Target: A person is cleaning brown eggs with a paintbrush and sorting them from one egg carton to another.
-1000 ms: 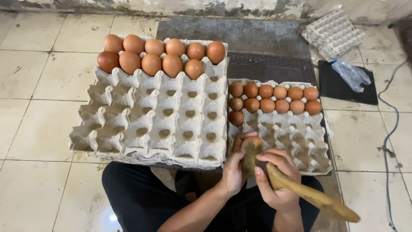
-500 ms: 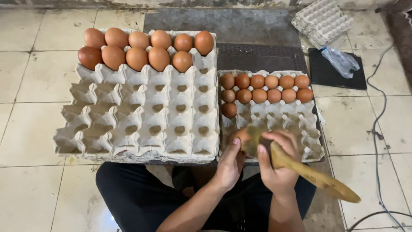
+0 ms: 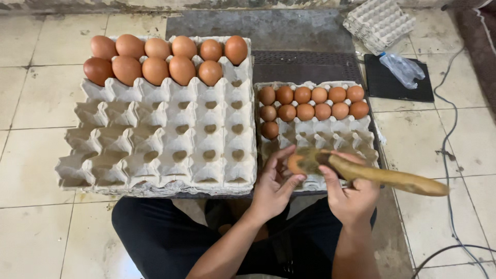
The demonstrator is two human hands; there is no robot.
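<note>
Since half a second ago both trays have slid a little lower and to the right in my view, while my hands stay at the same work. Closest to me, my left hand (image 3: 274,186) pinches a brown egg (image 3: 296,164) between thumb and fingertips. My right hand (image 3: 354,194) is closed around a wooden brush (image 3: 382,176), its head touching the egg on the right side. Just beyond the egg lies the small tray (image 3: 356,138) with thirteen eggs at its far end. Left of my grip is the large tray (image 3: 155,139), with eleven eggs at its far edge. Far right lie a clear plastic bottle (image 3: 402,68) and stacked empty trays (image 3: 380,21).
</note>
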